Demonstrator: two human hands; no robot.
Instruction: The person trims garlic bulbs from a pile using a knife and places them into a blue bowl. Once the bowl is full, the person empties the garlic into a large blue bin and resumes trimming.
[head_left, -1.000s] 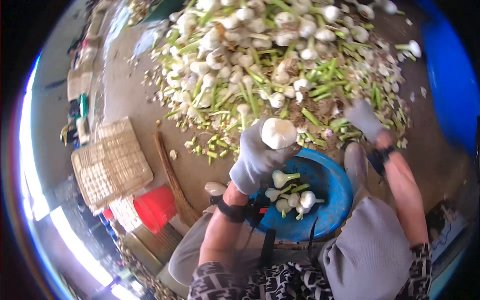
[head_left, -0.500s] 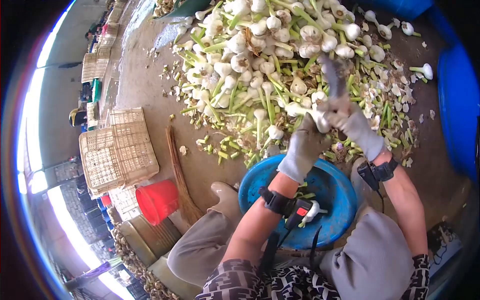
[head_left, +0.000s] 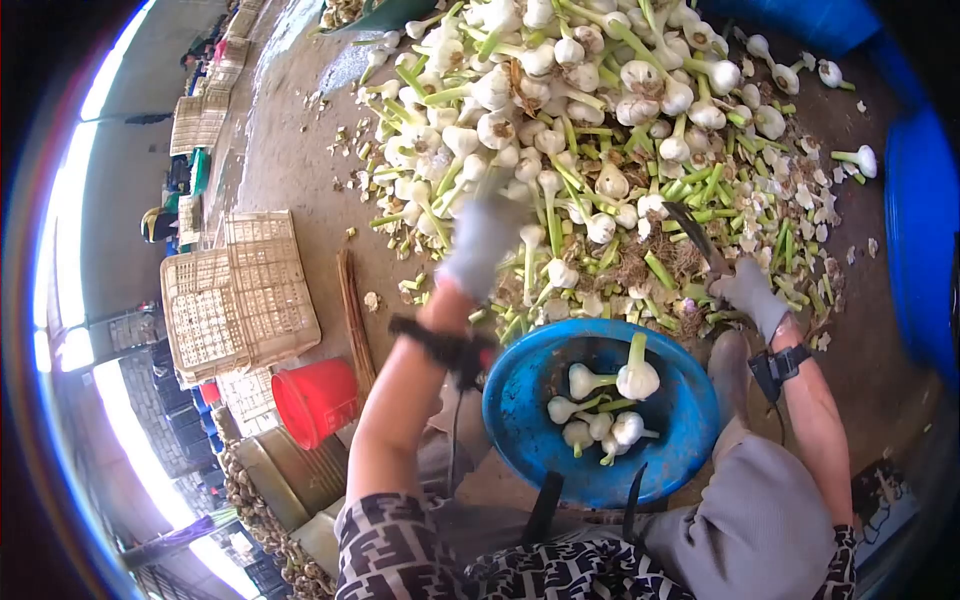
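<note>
My left hand (head_left: pixel 485 240), in a grey glove and blurred by motion, is stretched out over the near edge of the garlic pile (head_left: pixel 580 100); I cannot tell whether its fingers hold anything. My right hand (head_left: pixel 748 292), also gloved, grips a dark knife (head_left: pixel 690 230) that points up toward the pile. Between my knees sits a blue basin (head_left: pixel 520 380) with several trimmed garlic bulbs. One bulb (head_left: pixel 637 378) stands in it with its green stem upward.
Cut green stems and skins (head_left: pixel 690 290) litter the floor around the basin. Woven crates (head_left: pixel 235 300) and a red bucket (head_left: pixel 315 400) stand at the left, with a broom (head_left: pixel 355 320) beside them. A blue barrel (head_left: pixel 925 220) is at the right edge.
My hands were together at the pile's edge on a bulb. Now the left hand has swung left to the pile, the right has drawn back with the knife, and another bulb lies in the basin.
</note>
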